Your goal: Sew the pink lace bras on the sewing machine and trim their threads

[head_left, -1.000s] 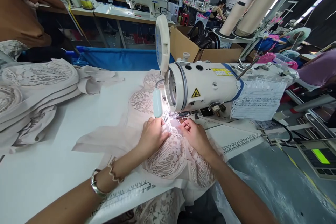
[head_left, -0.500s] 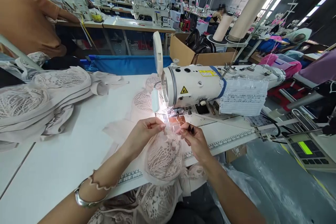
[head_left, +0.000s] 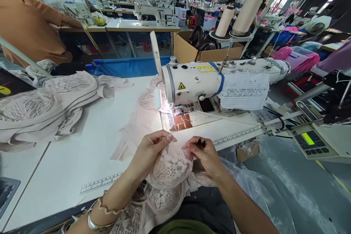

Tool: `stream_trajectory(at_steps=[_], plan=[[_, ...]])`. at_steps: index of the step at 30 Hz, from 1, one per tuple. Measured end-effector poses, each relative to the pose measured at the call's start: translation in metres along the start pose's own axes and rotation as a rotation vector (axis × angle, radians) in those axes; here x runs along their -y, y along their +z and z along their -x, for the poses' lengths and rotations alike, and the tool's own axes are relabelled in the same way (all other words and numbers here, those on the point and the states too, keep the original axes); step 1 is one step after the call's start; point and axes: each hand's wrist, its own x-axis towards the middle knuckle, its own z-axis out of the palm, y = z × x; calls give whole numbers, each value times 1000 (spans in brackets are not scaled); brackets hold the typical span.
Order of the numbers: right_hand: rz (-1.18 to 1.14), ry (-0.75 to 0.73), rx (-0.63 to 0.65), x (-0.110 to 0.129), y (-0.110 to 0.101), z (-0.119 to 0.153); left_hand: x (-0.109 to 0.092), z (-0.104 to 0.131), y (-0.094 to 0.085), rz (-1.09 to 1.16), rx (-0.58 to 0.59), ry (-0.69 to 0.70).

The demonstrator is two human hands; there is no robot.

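Pinching the near edge of a pale-pink, openwork lace cup (head_left: 168, 172), the left hand (head_left: 153, 150) and right hand (head_left: 204, 155) stood slightly apart in the head view. The cup was before the white, cylindrical-armed sewing machine (head_left: 189, 82), its held edge off the needle area; whether its seam was finished could not be told. Pale lace pieces (head_left: 70, 93) lay piled at left, sewn or unsewn unclear, and another pale-pink lace cup (head_left: 146, 101) lay behind the needle area.

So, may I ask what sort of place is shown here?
Most likely a sewing workshop in a garment factory: a sewing machine stands close in front, similar machines stand on tables behind, and pale lace pieces lie piled at the picture's left.
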Motion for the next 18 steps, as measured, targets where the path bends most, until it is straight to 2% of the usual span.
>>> stream_trajectory(at_steps=[2,6,7,10,13,15,17,18], plan=[[236,22,-35,-3,-12,-3,2,1,1,35,-11,-23],[979,-21,-360,-14,-46,-16,5,0,0,27,-25,-50],[1137,-31,-407,-17,-54,-19,5,0,-1,20,-28,-48],[1412,-37,-409,-26,-72,-26,6,0,-1,12,-27,-54],[1420,-124,-438,-29,-73,-22,5,1,1,13,-26,-60],[1285,-266,-451,-29,-61,-10,3,1,2,-2,-25,-61],[1083,-380,-345,-30,-42,11,3,1,3,-15,-33,-56],[995,-363,-228,-32,-32,22,2,1,3,-16,-39,-51]])
